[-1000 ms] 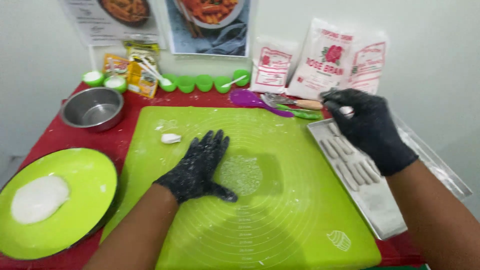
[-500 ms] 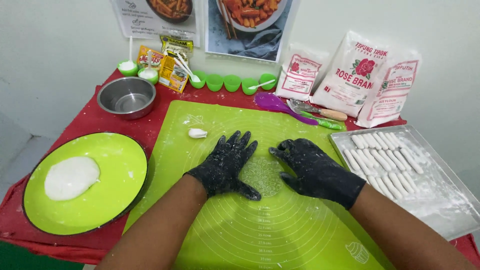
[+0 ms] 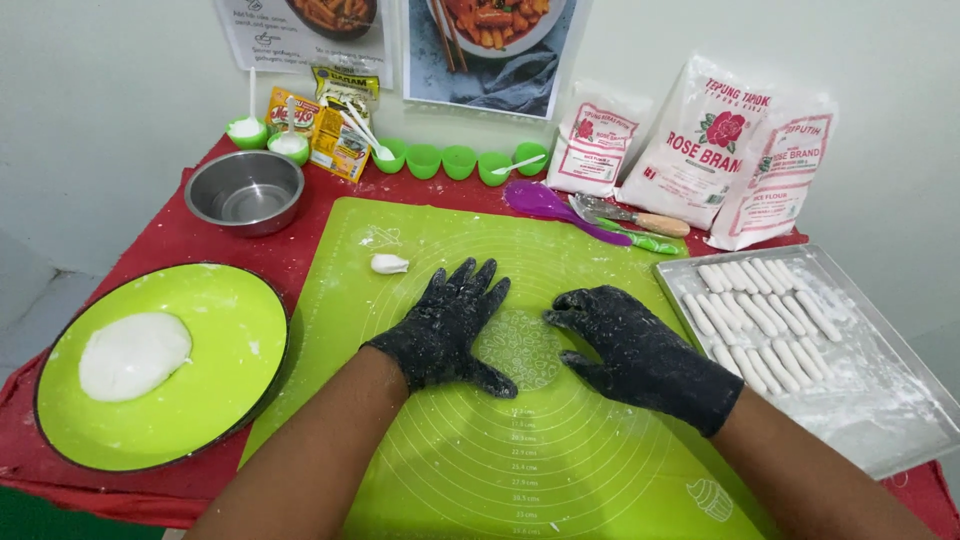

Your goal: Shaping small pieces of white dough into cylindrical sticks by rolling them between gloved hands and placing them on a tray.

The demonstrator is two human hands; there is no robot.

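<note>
Both of my hands wear black gloves dusted with flour. My left hand lies flat on the green silicone mat, fingers spread. My right hand rests palm down beside it on the mat, fingers slightly curled; neither hand visibly holds anything. A small piece of white dough lies on the mat just beyond my left hand. A large lump of white dough sits on the green plate at the left.
A metal tray at the right holds several white dough sticks. Behind the mat are a steel bowl, small green cups, a purple spatula, a knife, flour bags and seasoning packets, all on a red tablecloth.
My right hand came down from the tray side to the mat and now rests beside my left hand. The camera view shifted leftward and lower.
</note>
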